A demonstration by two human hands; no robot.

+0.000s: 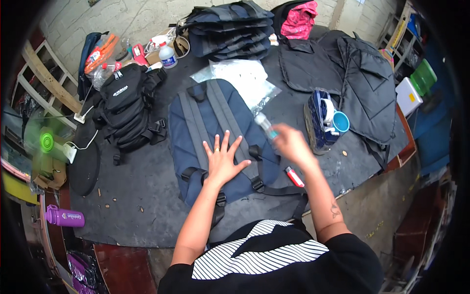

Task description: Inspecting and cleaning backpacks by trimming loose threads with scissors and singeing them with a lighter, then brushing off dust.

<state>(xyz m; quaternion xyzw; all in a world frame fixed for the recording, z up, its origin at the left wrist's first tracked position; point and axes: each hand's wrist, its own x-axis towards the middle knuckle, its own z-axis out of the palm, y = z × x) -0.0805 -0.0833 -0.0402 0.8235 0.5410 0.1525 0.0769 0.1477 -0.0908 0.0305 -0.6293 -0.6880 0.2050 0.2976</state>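
A navy blue backpack [196, 132] lies straps-up on the dark table [147, 196] in front of me. My left hand [223, 159] presses flat on its lower half, fingers spread, a ring on one finger. My right hand [290, 144] hovers just right of the backpack, blurred, and grips a small clear bottle [264, 125] with a blue band, its top tilted up and to the left. A red lighter [294, 177] lies on the table below my right hand.
A black bag [125, 105] lies to the left, clear plastic wrap [242, 78] behind the backpack, stacked dark backpacks [230, 29] at the back, black panels [357, 78] and a blue mug [339, 122] on the right. A green fan [46, 142] and purple bottle [63, 216] sit far left.
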